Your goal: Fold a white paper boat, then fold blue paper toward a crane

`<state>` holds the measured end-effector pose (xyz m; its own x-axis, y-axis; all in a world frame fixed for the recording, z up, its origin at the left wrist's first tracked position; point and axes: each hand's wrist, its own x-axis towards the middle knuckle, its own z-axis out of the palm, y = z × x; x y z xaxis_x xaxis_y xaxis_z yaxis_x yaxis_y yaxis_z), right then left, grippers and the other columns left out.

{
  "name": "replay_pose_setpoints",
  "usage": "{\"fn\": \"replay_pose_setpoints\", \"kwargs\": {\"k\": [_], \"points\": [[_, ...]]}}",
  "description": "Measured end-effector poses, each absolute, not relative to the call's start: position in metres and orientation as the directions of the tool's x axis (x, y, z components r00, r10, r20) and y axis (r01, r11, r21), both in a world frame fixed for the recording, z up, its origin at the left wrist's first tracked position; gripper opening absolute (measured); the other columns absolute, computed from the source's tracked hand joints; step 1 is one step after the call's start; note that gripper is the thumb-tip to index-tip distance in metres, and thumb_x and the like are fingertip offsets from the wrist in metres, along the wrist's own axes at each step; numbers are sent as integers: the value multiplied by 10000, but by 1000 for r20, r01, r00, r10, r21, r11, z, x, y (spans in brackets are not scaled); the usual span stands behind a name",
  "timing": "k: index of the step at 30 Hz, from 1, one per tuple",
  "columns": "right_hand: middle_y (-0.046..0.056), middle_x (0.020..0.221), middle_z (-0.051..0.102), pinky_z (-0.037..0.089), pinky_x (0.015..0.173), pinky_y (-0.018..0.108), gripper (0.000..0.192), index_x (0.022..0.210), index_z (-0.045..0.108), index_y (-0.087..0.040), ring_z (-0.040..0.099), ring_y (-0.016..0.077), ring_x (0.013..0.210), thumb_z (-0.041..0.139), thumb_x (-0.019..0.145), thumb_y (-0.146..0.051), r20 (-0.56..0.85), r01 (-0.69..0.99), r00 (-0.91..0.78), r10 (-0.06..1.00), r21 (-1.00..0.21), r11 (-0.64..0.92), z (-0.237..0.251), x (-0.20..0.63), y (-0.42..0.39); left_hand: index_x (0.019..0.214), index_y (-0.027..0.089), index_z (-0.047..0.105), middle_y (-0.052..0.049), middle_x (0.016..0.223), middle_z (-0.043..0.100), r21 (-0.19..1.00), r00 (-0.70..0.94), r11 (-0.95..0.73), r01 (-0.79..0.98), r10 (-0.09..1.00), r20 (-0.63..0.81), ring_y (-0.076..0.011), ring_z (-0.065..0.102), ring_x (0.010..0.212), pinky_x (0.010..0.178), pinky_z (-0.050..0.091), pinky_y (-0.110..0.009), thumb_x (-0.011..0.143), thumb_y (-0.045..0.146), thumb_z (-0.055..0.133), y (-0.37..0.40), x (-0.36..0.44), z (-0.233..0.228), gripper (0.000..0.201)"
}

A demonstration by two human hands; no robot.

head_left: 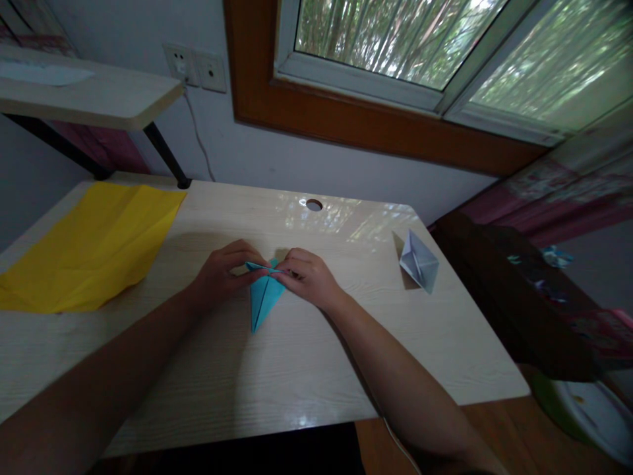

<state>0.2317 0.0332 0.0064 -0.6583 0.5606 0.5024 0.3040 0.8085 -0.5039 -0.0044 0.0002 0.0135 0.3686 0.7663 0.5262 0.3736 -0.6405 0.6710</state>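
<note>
The blue folded paper [263, 295] lay near the middle of the desk [306, 369], well to the near side of the round cable hole [313, 204] and slightly left of it. Its long axis ran from a wide upper end, towards that hole, down to a sharp point aimed back at the person. Both hands met at the wide end: the left hand [222, 270] pinched the upper left edge, and the right hand [309, 276] pinched the upper right, fingertips nearly touching over the crease. Neither hand was nearer; the paper sat between them, its point free and flat on the desk. A yellow sheet [93, 247] lay well left of the hole, and a pale folded paper boat [419, 262] stood to the right of it, apart from the hands.
</note>
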Motion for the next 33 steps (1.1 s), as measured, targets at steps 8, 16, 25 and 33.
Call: {"fn": "replay_pose_setpoints", "kwargs": {"k": [8,16,25,33], "points": [[25,759,583,425,641,270,245,804,634,-196,547,144,712,619,967,-378,474,270,-658,586,-578,770,6,232,34,838,207,729,-29,808,687,730,271,-560,392,828,490,-152,631,755,703,498,-280,900,440,691,4,-9,11,244],[16,756,573,439,680,269,296,753,608,-200,559,146,747,603,975,-396,397,245,-726,562,-614,750,1,232,37,917,202,730,3,744,641,709,273,-513,484,858,435,-115,540,650,631,438,-242,919,403,663,3,-6,12,213],[23,804,628,458,766,302,181,834,633,-203,578,167,808,658,949,-341,380,294,-691,615,-630,719,1,230,40,743,182,639,39,602,577,884,37,-212,417,976,216,-122,556,561,538,434,-234,884,435,658,5,-3,12,290],[40,919,595,464,789,320,152,942,613,-211,557,180,848,714,902,-318,410,339,-615,673,-634,696,0,233,40,800,186,684,20,662,641,810,-53,-181,558,966,252,-141,564,601,597,437,-256,894,432,619,10,-5,12,271]]}}
